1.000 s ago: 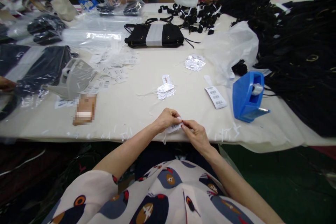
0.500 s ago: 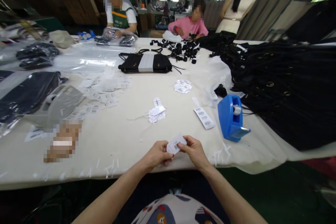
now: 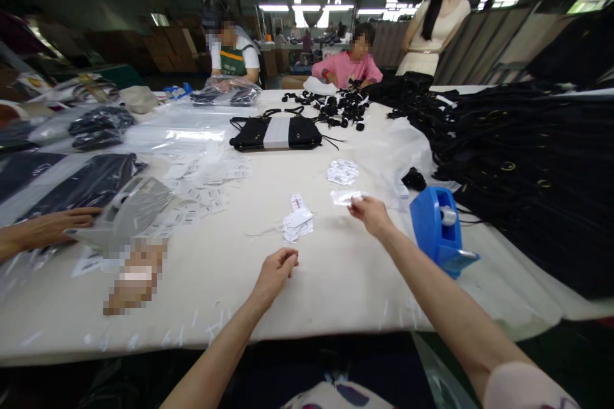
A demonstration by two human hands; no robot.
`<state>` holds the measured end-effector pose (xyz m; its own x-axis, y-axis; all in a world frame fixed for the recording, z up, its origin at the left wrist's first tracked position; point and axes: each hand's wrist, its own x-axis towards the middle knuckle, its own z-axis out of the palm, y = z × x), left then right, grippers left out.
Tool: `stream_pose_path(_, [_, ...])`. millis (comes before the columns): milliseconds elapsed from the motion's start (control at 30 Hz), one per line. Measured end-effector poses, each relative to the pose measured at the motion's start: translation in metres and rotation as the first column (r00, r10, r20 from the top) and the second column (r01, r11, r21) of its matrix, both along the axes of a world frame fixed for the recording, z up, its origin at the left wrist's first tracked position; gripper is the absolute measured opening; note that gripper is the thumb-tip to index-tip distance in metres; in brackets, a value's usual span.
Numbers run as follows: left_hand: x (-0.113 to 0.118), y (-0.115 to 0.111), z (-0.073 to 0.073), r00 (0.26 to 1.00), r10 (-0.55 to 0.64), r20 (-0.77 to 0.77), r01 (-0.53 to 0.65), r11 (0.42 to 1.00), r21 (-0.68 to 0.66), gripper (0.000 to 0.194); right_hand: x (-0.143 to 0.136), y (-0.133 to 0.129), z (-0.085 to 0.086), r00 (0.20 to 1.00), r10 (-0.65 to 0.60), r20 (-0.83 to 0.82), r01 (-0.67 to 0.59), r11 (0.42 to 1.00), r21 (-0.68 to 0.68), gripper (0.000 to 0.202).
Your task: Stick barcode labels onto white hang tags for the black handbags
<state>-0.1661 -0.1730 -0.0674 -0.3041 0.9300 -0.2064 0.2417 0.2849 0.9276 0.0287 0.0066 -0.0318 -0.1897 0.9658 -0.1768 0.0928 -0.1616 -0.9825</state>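
My left hand (image 3: 277, 272) is closed over the cloth, thumb pressed to curled fingers, with nothing visible in it. Just beyond it lies a loose pile of white tags with strings (image 3: 298, 223). My right hand (image 3: 370, 213) reaches farther forward, its fingertips pinching one end of a small glossy white label (image 3: 342, 197). That label is close to the table surface, on the near side of a second pile of white tags (image 3: 342, 172). A blue tape dispenser (image 3: 432, 220) stands right of my right forearm. The barcode strip cannot be made out.
A black bag with a white band (image 3: 277, 132) lies farther back. Black goods (image 3: 518, 160) are heaped right. Barcode labels (image 3: 204, 195), plastic bags (image 3: 177, 134) and a grey dispenser (image 3: 137, 208) lie left, near another person's hand (image 3: 71, 225). People are across the table.
My hands have separated; the right moved forward and now pinches the glossy label, while the left no longer shows the white tag. Another person's hand has appeared at left. The view has shifted.
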Motion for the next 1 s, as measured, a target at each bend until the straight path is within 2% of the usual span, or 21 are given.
stream_pose_path(33, [-0.007, 0.008, -0.001, 0.99, 0.022, -0.143, -0.015, 0.999, 0.046, 0.024, -0.004, 0.018, 0.005, 1.0, -0.002, 0.022, 0.002, 1.0, 0.02, 0.033])
stream_pose_path(100, [-0.02, 0.025, -0.004, 0.902, 0.07, -0.426, -0.004, 0.988, 0.155, 0.021, -0.009, 0.036, 0.007, 0.993, 0.0, 0.122, -0.013, 0.995, 0.102, 0.044])
stream_pose_path(167, [-0.028, 0.044, -0.007, 0.766, 0.066, -0.64, 0.068, 0.981, 0.183, 0.026, -0.011, 0.026, -0.002, 0.976, -0.003, 0.219, -0.039, 0.982, 0.187, 0.044])
stream_pose_path(233, [-0.031, 0.067, -0.008, 0.63, -0.049, -0.775, 0.176, 0.981, 0.08, 0.048, -0.009, -0.007, -0.022, 0.95, -0.013, 0.31, -0.077, 0.958, 0.276, 0.034])
stream_pose_path(300, [-0.032, 0.092, -0.007, 0.484, -0.262, -0.835, 0.314, 0.943, -0.114, 0.081, -0.001, -0.049, -0.045, 0.919, -0.046, 0.393, -0.108, 0.927, 0.36, 0.026])
stream_pose_path(367, [-0.034, 0.12, -0.003, 0.323, -0.474, -0.819, 0.45, 0.838, -0.308, 0.108, 0.008, -0.087, -0.066, 0.882, -0.082, 0.463, -0.15, 0.884, 0.442, 0.022])
stream_pose_path(400, [-0.034, 0.133, -0.001, 0.244, -0.555, -0.795, 0.499, 0.775, -0.388, 0.116, 0.013, -0.103, -0.075, 0.83, -0.131, 0.543, -0.229, 0.806, 0.546, 0.024])
stream_pose_path(467, [-0.036, 0.156, 0.004, 0.115, -0.659, -0.743, 0.537, 0.671, -0.512, 0.123, 0.021, -0.122, -0.085, 0.753, -0.192, 0.629, -0.35, 0.693, 0.631, 0.026])
stream_pose_path(500, [-0.037, 0.164, 0.006, 0.07, -0.691, -0.719, 0.531, 0.636, -0.56, 0.123, 0.023, -0.127, -0.087, 0.725, -0.215, 0.654, -0.389, 0.655, 0.647, 0.026])
stream_pose_path(533, [-0.038, 0.17, 0.008, 0.039, -0.71, -0.703, 0.516, 0.616, -0.594, 0.122, 0.025, -0.13, -0.088, 0.713, -0.224, 0.665, -0.402, 0.646, 0.649, 0.026])
stream_pose_path(600, [-0.039, 0.174, 0.011, 0.01, -0.723, -0.691, 0.485, 0.608, -0.629, 0.118, 0.027, -0.128, -0.086, 0.71, -0.228, 0.666, -0.397, 0.651, 0.646, 0.024])
stream_pose_path(700, [-0.046, 0.164, 0.013, 0.016, -0.699, -0.715, 0.469, 0.637, -0.612, 0.104, 0.035, -0.112, -0.079, 0.706, -0.251, 0.662, -0.366, 0.672, 0.644, 0.023])
stream_pose_path(767, [-0.053, 0.153, 0.013, 0.028, -0.689, -0.724, 0.461, 0.652, -0.603, 0.091, 0.047, -0.095, -0.071, 0.649, -0.348, 0.677, -0.291, 0.708, 0.643, 0.026])
stream_pose_path(800, [-0.056, 0.146, 0.013, 0.039, -0.684, -0.728, 0.451, 0.662, -0.598, 0.084, 0.054, -0.085, -0.067, 0.591, -0.413, 0.693, -0.228, 0.739, 0.635, 0.03])
stream_pose_path(833, [-0.06, 0.14, 0.013, 0.056, -0.677, -0.734, 0.437, 0.678, -0.592, 0.081, 0.062, -0.075, -0.063, 0.521, -0.465, 0.716, -0.157, 0.772, 0.616, 0.037])
stream_pose_path(900, [-0.063, 0.128, 0.015, 0.106, -0.635, -0.766, 0.404, 0.731, -0.55, 0.084, 0.077, -0.058, -0.057, 0.412, -0.473, 0.779, -0.048, 0.842, 0.537, 0.051])
stream_pose_path(933, [-0.062, 0.121, 0.016, 0.138, -0.597, -0.791, 0.388, 0.767, -0.511, 0.087, 0.084, -0.053, -0.055, 0.389, -0.445, 0.807, -0.022, 0.871, 0.49, 0.056])
stream_pose_path(1000, [-0.054, 0.109, 0.018, 0.213, -0.505, -0.837, 0.384, 0.83, -0.403, 0.09, 0.091, -0.048, -0.054, 0.402, -0.384, 0.831, -0.021, 0.904, 0.428, 0.056])
